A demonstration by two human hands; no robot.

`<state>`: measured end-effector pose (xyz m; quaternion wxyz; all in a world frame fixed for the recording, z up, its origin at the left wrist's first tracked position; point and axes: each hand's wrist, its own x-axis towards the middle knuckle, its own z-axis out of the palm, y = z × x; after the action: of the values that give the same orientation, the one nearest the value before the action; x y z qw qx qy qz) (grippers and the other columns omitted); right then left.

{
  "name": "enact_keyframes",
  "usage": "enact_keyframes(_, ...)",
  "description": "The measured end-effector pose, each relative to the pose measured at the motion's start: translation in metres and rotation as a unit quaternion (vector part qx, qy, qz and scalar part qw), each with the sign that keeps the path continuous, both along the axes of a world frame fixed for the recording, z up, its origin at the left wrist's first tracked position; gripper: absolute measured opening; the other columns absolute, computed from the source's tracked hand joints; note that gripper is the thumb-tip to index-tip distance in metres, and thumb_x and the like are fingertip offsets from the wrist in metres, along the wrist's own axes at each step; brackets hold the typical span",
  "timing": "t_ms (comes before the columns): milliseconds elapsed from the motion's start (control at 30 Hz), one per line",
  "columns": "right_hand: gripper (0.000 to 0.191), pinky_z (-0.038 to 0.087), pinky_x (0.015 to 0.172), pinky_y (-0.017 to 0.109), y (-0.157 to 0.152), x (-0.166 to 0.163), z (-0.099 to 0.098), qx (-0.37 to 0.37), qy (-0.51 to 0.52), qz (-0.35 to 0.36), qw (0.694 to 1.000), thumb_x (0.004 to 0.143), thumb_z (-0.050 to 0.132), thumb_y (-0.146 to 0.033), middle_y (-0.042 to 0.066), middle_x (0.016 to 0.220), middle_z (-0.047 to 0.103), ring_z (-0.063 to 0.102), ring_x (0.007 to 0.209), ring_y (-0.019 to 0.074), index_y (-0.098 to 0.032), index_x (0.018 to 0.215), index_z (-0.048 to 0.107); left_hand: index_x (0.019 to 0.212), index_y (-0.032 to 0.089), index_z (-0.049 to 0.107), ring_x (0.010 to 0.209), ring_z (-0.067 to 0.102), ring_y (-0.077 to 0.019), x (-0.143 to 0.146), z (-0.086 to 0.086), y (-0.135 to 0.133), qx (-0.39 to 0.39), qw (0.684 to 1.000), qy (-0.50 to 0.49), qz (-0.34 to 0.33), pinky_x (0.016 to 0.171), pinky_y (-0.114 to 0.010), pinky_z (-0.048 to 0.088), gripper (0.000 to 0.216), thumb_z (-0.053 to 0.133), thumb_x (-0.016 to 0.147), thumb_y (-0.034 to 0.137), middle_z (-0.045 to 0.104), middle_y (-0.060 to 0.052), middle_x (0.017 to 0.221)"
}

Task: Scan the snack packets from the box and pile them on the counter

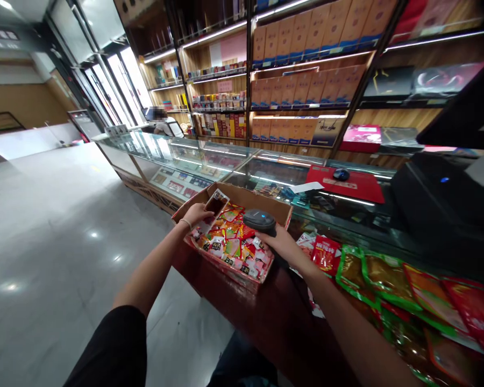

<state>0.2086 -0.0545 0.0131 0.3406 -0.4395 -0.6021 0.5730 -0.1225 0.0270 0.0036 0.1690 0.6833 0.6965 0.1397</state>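
My left hand (pixel 196 215) is closed on a small dark snack packet (pixel 215 204) and holds it above a cardboard box (pixel 266 201) full of small red, green and white snack packets (pixel 234 247). My right hand (pixel 280 242) grips a black handheld barcode scanner (pixel 259 220) over the box, its head turned toward the packet. The box rests on the corner of a dark wooden counter (pixel 266 317).
Larger red and green snack bags (pixel 387 279) lie along the counter to the right. Glass display cases (pixel 210 156) run back to the left, with a red mat and mouse (pixel 341 174) on top. A black monitor (pixel 435 199) stands at right. Shelves of boxes fill the wall. Another person sits far back.
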Motion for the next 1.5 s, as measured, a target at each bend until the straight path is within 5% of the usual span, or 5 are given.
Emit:
enact_keyframes(267,0.039,0.039,0.036,0.023,-0.027,0.047,0.018,0.068,0.058,-0.102,0.991,0.076,0.071,-0.055,-0.007,0.051,0.052,0.047,0.036,0.0104,-0.022,0.081,0.050,0.078,0.014,0.072,0.055,0.053,-0.0123,0.062,0.027,-0.016,-0.004,0.972,-0.223,-0.070,0.057,-0.023,0.041,0.035,0.071,0.067,0.047,0.062,0.001,0.060)
enact_keyframes(800,0.042,0.036,0.035,0.026,-0.072,0.139,0.004,0.057,0.002,-0.191,0.980,0.070,0.074,-0.059,-0.004,0.042,0.050,0.044,0.034,0.0126,-0.023,0.070,0.054,0.067,0.015,0.069,0.060,0.056,-0.0164,0.184,0.060,-0.033,0.002,0.978,-0.090,-0.188,0.056,-0.024,0.037,0.035,0.065,0.072,0.049,0.061,0.000,0.058)
enact_keyframes(1000,0.041,0.037,0.036,0.025,-0.090,0.176,0.014,0.071,0.047,-0.267,0.960,0.071,0.076,-0.057,-0.004,0.047,0.051,0.046,0.038,0.0121,-0.022,0.074,0.054,0.099,0.014,0.071,0.078,0.065,-0.0200,0.233,0.055,-0.032,-0.008,0.948,-0.177,-0.263,0.074,-0.027,0.049,0.032,0.057,0.077,0.032,0.071,-0.002,0.084)
enact_keyframes(1233,0.040,0.040,0.039,0.023,-0.113,0.212,0.014,0.073,0.049,-0.323,0.942,0.073,0.075,-0.053,-0.004,0.050,0.051,0.046,0.039,0.0097,-0.020,0.069,0.054,0.118,0.012,0.059,0.092,0.069,-0.0298,0.315,0.028,-0.041,0.040,0.951,0.069,-0.300,0.082,-0.036,0.050,0.034,0.054,0.085,0.020,0.071,-0.016,0.097)
enact_keyframes(1500,0.040,0.040,0.040,0.024,-0.124,0.222,0.008,0.056,0.044,-0.334,0.940,0.073,0.075,-0.053,-0.004,0.050,0.052,0.047,0.039,0.0103,-0.020,0.068,0.054,0.101,0.016,0.067,0.087,0.071,-0.0278,0.352,-0.009,-0.049,-0.060,0.917,0.132,-0.371,0.077,-0.030,0.051,0.031,0.074,0.072,0.025,0.074,-0.013,0.090)
